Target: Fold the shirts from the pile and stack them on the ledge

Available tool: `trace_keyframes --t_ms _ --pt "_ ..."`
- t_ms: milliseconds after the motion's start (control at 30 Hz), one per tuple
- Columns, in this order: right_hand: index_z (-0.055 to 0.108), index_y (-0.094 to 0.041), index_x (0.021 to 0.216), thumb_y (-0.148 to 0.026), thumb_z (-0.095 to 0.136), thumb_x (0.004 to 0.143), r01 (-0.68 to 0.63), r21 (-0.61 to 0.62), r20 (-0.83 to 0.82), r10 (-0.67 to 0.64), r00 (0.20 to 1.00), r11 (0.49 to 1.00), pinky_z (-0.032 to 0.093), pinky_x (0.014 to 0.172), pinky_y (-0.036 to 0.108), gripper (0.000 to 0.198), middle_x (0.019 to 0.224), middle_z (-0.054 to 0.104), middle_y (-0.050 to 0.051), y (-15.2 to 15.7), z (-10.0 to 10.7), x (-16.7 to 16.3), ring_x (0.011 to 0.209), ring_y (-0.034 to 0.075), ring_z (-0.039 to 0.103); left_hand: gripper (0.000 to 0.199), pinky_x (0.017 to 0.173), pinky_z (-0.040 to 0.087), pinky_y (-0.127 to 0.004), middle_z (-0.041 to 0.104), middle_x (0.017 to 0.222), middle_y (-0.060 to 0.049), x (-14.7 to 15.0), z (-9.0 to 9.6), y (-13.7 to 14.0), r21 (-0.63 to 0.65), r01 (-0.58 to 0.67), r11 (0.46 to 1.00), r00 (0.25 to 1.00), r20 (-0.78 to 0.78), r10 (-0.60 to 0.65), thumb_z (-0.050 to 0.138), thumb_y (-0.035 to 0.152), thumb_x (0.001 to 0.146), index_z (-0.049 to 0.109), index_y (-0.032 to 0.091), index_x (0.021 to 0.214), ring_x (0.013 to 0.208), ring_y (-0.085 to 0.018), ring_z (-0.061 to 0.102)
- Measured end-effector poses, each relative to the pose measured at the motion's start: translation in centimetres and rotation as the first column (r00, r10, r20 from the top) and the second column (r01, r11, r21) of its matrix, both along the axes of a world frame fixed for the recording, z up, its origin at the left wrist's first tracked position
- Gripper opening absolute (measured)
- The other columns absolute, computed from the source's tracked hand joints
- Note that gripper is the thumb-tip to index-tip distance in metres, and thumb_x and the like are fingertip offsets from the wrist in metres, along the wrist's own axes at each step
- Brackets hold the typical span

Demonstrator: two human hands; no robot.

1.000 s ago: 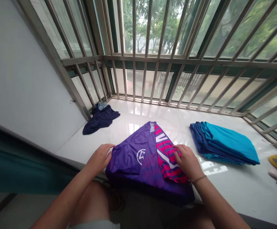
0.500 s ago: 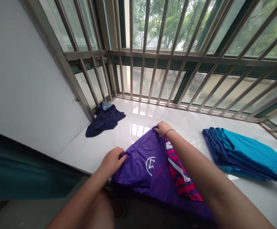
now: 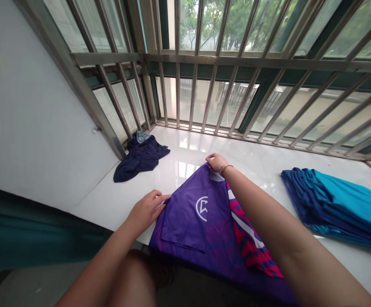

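Mid-fold on purple jersey point(image 3: 201, 221), flat on white surface point(image 3: 268, 166) w/ hem over near edge. Right hand point(image 3: 216, 163) pinched collar, left hand point(image 3: 147, 209) open, pressing side. Next prob: tuck sleeve, keeping collar pinned.

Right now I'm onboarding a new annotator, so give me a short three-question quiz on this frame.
1. True or false: the right hand is at the far end of the purple shirt, by its collar.
2. Which hand touches the shirt's left edge? A) left hand B) right hand C) neither
3. Fill in: the folded stack of blue garments lies to the ___ of the purple shirt.

Key: 1 true. 2 A. 3 right. For reference, a crumpled navy garment lies in the far left corner of the white ledge, by the window bars.
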State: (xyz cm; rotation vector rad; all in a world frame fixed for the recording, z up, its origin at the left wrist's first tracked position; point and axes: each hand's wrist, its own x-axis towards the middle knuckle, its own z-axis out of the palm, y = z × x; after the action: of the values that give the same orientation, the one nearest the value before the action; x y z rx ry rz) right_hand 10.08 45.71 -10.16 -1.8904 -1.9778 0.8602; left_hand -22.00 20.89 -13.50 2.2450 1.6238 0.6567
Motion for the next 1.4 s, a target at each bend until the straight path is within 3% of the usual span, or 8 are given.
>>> trace_keyframes --t_ms 133,300,500,733,867,1000,1167,1400 --pt "0.067 -0.019 0.126 -0.029 0.056 0.113 -0.03 0.111 0.0 0.031 1.0 0.993 0.056 0.076 0.024 0.02 0.105 0.082 0.006 0.3 -0.4 -0.3 0.079 0.014 0.075 0.027 0.091 0.058 -0.039 0.076 0.104 -0.007 -0.2 0.1 0.8 0.008 -0.112 0.994 0.991 -0.074 0.112 0.05 0.027 0.109 0.076 0.026 0.104 0.101 -0.026 0.073" --pt "0.073 -0.02 0.111 -0.038 0.075 0.103 -0.072 0.226 0.126 0.044 0.991 0.971 0.05 0.089 0.03 0.019 0.111 0.082 0.009 -0.5 -0.1 0.6 0.102 0.022 0.072 0.023 0.087 0.061 -0.04 0.077 0.105 -0.008 1.0 0.5 1.5 0.017 -0.253 0.967 0.968 0.01 0.252 0.051 0.025 0.106 0.073 0.024 0.109 0.096 -0.026 0.074" --pt "0.073 -0.02 0.118 -0.049 0.046 0.115 -0.092 0.318 0.238 0.014 0.971 0.944 0.045 0.081 0.031 0.04 0.109 0.082 0.012 -4.1 2.8 4.5 0.098 0.025 0.072 0.03 0.116 0.055 -0.051 0.074 0.14 -0.01 4.1 1.6 2.8 0.115 0.153 0.981 0.988 -0.051 -0.148 0.06 0.032 0.108 0.078 0.03 0.132 0.132 -0.03 0.067" --pt "0.075 -0.023 0.105 -0.045 0.05 0.111 -0.154 0.238 0.534 0.004 0.846 0.959 0.042 0.071 0.033 0.035 0.099 0.082 0.01 -13.6 4.8 17.5 0.089 0.025 0.075 0.035 0.115 0.057 -0.051 0.075 0.146 -0.01 3.0 -0.1 3.9 0.053 0.133 0.99 0.974 -0.194 -0.12 0.06 0.041 0.106 0.079 0.028 0.133 0.134 -0.032 0.07" --pt "0.075 -0.022 0.113 -0.055 0.058 0.107 -0.077 0.134 0.502 -0.001 0.865 0.988 0.043 0.067 0.033 0.038 0.1 0.083 0.01 -20.7 2.6 22.7 0.085 0.027 0.077 0.043 0.12 0.055 -0.054 0.074 0.148 -0.012 2.3 -1.1 3.7 0.064 0.129 0.99 0.981 -0.157 -0.117 0.053 0.047 0.108 0.078 0.025 0.136 0.136 -0.034 0.069" --pt "0.073 -0.023 0.111 -0.052 0.062 0.105 -0.041 0.125 0.383 -0.011 0.924 0.991 0.044 0.067 0.031 0.031 0.097 0.082 0.009 -24.6 0.2 23.9 0.085 0.026 0.077 0.044 0.12 0.056 -0.057 0.076 0.143 -0.015 2.9 -1.6 3.7 0.097 0.097 0.991 0.99 -0.114 -0.085 0.054 0.049 0.106 0.08 0.024 0.131 0.134 -0.036 0.07" --pt "0.068 -0.024 0.087 -0.037 0.057 0.106 0.036 0.136 0.38 -0.085 0.921 0.99 0.036 0.062 0.031 0.025 0.085 0.079 0.007 -24.5 -0.2 24.2 0.077 0.024 0.074 0.044 0.119 0.056 -0.058 0.076 0.142 -0.016 3.9 -1.4 3.3 0.085 0.125 0.989 0.983 -0.142 -0.112 0.058 0.051 0.104 0.08 0.024 0.131 0.133 -0.037 0.07" --pt "0.071 -0.023 0.091 -0.045 0.059 0.104 -0.006 0.059 0.362 -0.016 0.932 0.998 0.038 0.06 0.032 0.028 0.084 0.08 0.008 -21.4 0.7 25.6 0.072 0.023 0.072 0.042 0.125 0.049 -0.057 0.073 0.148 -0.013 8.2 1.2 6.5 0.076 0.235 0.969 0.96 -0.171 -0.22 0.052 0.046 0.11 0.075 0.024 0.138 0.141 -0.033 0.065"
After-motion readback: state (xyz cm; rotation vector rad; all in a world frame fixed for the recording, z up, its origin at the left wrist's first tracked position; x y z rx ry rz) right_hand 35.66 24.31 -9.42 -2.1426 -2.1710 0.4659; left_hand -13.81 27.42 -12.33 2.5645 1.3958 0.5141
